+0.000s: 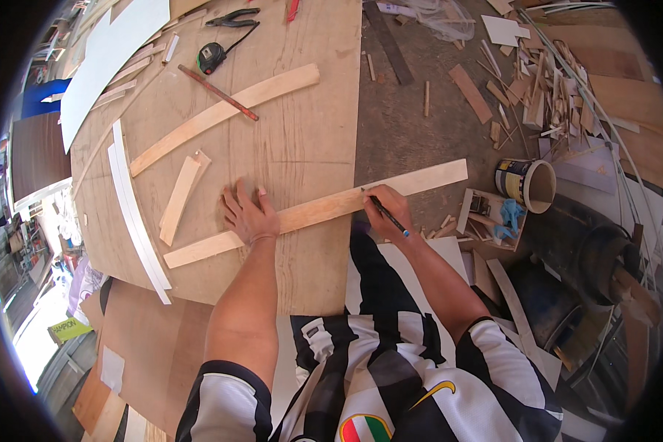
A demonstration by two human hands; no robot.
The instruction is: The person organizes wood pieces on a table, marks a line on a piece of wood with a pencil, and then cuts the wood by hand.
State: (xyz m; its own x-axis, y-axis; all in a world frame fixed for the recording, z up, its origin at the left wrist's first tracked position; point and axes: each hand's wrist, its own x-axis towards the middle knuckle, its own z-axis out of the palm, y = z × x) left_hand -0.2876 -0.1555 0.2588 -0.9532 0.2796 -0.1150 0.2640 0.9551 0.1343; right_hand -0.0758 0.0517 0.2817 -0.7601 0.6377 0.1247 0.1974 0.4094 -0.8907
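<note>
Fingers of the right hand (387,209) pinched around a slim black pen with a blue end (393,220), its tip at the far edge of a long pale wooden strip (320,210)! From my remote seat I see the left hand (254,219), fingers spread wide, laid over that strip on the light plywood tabletop (302,118). Danger: its right end juts past the tabletop's edge, so a slack left palm or a heavy pen stroke could swing it and skid the tip. Counting: one pen, one black tape measure (211,57), one pair of black pliers (232,18), one rusty-red rod (217,92) across a second long pale wooden strip (188,129).
</note>
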